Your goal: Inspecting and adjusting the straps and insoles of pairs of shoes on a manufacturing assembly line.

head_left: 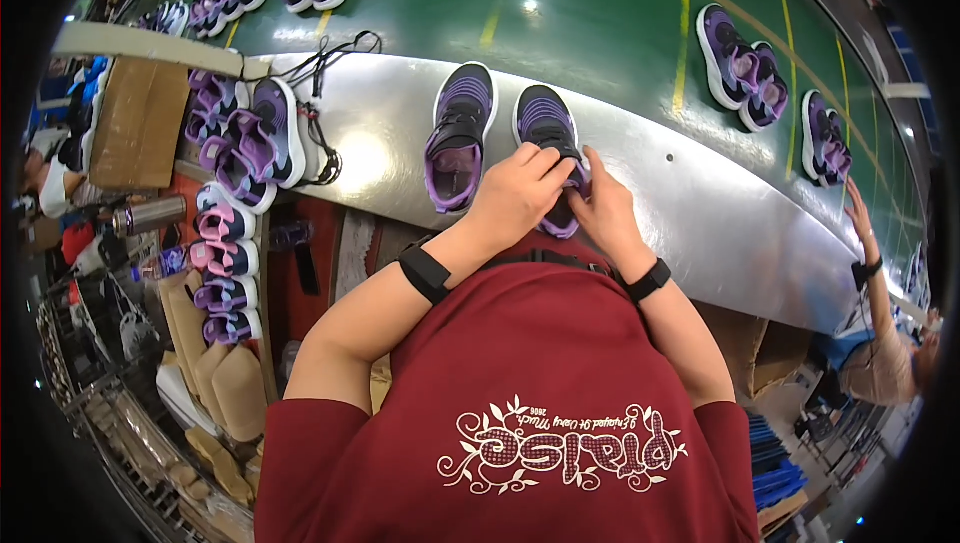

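Two-handed grip on purple-striped black shoe.

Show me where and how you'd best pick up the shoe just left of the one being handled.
Probably by the back of its collar, pinched from the person's near side. That shoe looks upright on the metal tabletop, toe pointing away, so its open mouth faces the person and lets the collar be gripped inside and out.

I can see a maroon short-sleeved T-shirt, with white curling leafy vines and lettering on its front. There are 2 black wristbands, the left wristband and the right wristband.
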The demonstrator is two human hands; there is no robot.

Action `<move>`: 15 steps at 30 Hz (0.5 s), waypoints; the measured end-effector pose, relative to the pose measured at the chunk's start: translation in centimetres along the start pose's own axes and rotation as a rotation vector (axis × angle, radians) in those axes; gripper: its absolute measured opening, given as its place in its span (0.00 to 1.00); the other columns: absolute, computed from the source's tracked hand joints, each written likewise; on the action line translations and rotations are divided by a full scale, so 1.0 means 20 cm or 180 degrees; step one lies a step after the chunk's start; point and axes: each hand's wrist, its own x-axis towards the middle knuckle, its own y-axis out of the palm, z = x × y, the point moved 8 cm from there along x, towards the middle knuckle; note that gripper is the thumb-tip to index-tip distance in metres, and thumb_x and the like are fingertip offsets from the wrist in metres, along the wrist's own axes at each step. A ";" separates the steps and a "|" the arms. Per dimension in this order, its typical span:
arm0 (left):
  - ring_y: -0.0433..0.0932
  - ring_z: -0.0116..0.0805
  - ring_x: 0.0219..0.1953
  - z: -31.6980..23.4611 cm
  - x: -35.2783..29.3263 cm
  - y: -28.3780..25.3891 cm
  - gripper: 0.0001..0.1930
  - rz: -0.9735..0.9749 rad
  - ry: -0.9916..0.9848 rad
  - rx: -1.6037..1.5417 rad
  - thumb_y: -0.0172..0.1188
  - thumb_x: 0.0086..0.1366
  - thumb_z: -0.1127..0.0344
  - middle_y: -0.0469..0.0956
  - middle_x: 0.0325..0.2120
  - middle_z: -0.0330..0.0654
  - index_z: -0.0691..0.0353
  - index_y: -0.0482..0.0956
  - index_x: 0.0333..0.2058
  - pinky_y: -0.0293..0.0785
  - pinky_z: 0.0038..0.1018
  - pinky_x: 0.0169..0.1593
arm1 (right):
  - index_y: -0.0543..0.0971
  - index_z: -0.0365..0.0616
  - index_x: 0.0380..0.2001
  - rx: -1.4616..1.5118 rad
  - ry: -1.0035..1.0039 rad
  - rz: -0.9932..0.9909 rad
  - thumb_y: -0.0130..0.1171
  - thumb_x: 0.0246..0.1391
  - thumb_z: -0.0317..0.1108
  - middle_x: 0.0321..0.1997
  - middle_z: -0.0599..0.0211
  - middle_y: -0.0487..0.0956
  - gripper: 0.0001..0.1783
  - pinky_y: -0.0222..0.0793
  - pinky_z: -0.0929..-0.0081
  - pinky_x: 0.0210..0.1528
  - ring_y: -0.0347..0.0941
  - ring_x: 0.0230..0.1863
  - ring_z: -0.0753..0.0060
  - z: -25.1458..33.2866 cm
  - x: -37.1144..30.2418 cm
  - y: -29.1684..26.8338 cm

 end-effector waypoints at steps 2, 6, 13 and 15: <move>0.73 0.35 0.37 -0.01 0.02 0.07 0.18 0.0114 0.0065 0.0199 0.61 0.47 0.72 0.73 0.34 0.40 0.64 0.76 0.41 0.74 0.27 0.35 | 0.64 0.32 0.54 -0.0204 -0.0389 -0.0117 0.61 0.40 0.28 0.27 0.48 0.77 0.34 0.71 0.57 0.34 0.75 0.29 0.44 0.00 0.00 0.02; 0.71 0.31 0.31 -0.06 0.02 0.12 0.15 0.0200 0.0463 0.0526 0.56 0.47 0.71 0.69 0.26 0.36 0.64 0.76 0.37 0.74 0.23 0.28 | 0.66 0.31 0.52 -0.0305 -0.0334 -0.0107 0.57 0.41 0.26 0.29 0.44 0.77 0.31 0.70 0.56 0.35 0.75 0.33 0.43 -0.02 -0.01 0.05; 0.70 0.30 0.30 -0.04 -0.01 0.14 0.18 0.0390 0.0613 0.0503 0.56 0.48 0.71 0.68 0.26 0.35 0.63 0.76 0.41 0.73 0.22 0.25 | 0.70 0.37 0.51 0.1018 0.0570 0.1285 0.60 0.46 0.32 0.28 0.54 0.78 0.26 0.72 0.67 0.36 0.76 0.30 0.60 -0.14 0.01 0.05; 0.70 0.29 0.30 -0.05 -0.01 0.13 0.21 0.0378 0.0619 0.0634 0.55 0.49 0.71 0.67 0.25 0.34 0.60 0.76 0.45 0.72 0.21 0.24 | 0.75 0.38 0.46 0.1403 0.0563 0.0912 0.54 0.55 0.46 0.28 0.56 0.79 0.23 0.71 0.69 0.36 0.76 0.30 0.65 -0.27 0.09 0.03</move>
